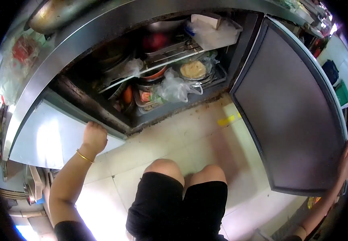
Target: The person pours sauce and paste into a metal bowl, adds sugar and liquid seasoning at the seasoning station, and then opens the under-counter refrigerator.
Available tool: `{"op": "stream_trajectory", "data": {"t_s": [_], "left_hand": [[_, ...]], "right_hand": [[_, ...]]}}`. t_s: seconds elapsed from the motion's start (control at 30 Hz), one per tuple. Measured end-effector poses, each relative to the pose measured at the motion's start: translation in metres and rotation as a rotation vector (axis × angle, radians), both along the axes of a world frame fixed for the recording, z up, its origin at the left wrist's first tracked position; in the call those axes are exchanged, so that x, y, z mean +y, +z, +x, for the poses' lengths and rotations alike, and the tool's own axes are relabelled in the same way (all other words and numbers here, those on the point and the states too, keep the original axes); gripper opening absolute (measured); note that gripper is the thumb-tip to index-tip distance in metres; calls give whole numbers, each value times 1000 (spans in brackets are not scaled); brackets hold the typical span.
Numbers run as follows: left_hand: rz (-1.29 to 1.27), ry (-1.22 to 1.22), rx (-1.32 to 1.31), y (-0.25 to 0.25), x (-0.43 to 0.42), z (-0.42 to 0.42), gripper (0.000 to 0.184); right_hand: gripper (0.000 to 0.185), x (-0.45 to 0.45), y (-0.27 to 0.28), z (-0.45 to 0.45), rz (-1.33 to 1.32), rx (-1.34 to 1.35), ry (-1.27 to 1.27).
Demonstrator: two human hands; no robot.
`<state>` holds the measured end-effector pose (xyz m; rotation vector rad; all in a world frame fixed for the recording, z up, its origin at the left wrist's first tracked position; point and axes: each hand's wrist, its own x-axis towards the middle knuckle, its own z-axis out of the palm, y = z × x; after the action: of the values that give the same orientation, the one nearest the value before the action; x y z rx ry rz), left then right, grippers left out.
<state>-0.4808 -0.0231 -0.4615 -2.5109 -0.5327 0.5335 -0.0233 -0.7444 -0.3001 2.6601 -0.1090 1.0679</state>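
Observation:
My left hand, with a gold bangle at the wrist, is closed over the top edge of the left fridge door, which stands partly open. Far to the right, my right hand grips the outer edge of the right fridge door, swung wide with its grey inner panel and dark seal showing; some of its fingers are hidden. Between the doors, the fridge's wire shelf is in view. Below it are a clear plastic bag, a pale round food and a tray of packaged food.
A clear plastic tub sits on the upper shelf. The steel counter runs above the fridge, with a large metal pan on it. My bent knees are close in front, over a tiled floor with a yellow mark.

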Motion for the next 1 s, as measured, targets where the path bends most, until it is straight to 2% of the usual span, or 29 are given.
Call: {"op": "stream_trajectory", "data": {"t_s": [0.1, 0.17, 0.23, 0.27, 0.33, 0.4, 0.5, 0.57, 0.6, 0.7, 0.8, 0.9, 1.0], "left_hand": [[-67, -60, -52, -23, 3, 12, 21], [-327, -171, -214, -20, -26, 50, 30], [-397, -443, -461, -26, -49, 102, 22], [-387, -578, -537, -51, -48, 129, 51], [-378, -765, -578, -86, -55, 191, 45], [-193, -806, -543, -98, -68, 248, 46], [-98, -468, -671, -123, -41, 310, 48], [-289, -260, -569, -114, -19, 308, 47], [-446, -148, -259, -110, -3, 307, 49], [-360, -428, -345, -129, 29, 273, 49], [-437, -325, -549, -142, 41, 240, 39], [-500, -116, -542, -159, 50, 225, 45], [-579, 16, -647, -170, 54, 237, 39]], "right_hand": [[53, -5, -5, 1, -14, -29, 20], [52, 8, -4, -10, -36, -61, 47], [51, 12, -3, -11, -52, -36, -28], [51, 17, -2, -15, -22, -9, -56], [50, 32, 4, -25, 75, 53, -101], [50, 31, 2, -26, 121, 35, -100], [50, -15, -14, -11, 29, -64, -79], [49, -24, -17, -10, -26, -103, -83], [49, -25, -17, -12, 16, -71, -77], [48, -15, -14, -23, 117, 7, -78], [49, -24, -15, -28, 84, 15, -117], [50, -35, -11, -29, 45, 45, -144], [51, -53, -6, -25, 5, 82, -171]]}}
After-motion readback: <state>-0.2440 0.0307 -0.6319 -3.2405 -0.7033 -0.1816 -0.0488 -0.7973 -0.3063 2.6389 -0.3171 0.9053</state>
